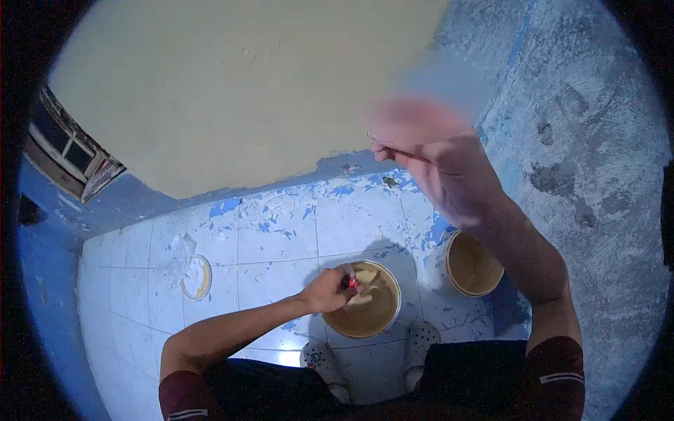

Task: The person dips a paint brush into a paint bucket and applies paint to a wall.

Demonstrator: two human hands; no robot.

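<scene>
My left hand (330,290) is closed around a small red-handled tool (353,282) over the paint bucket (397,309). A pale, coated end of it shows by the bucket's inner rim, but I cannot make out whether it is a brush or a scraper. Yellowish-brown paint (358,317) lies inside. Raised in front of the wall, my right hand (442,172) has its visible fingertips curled in. Its upper part is smeared by a blur, and what it grips is hidden. Part of the wall carries a cream coat (253,91).
Another bucket (474,264) of brownish paint stands right, beneath my right forearm. On the tiled floor (281,245), blue and white flakes are scattered along the wall. A paint-smeared lid (197,278) and clear plastic (177,254) lie left. Rough grey-blue wall (583,196) rises right; a small window (74,151) is left.
</scene>
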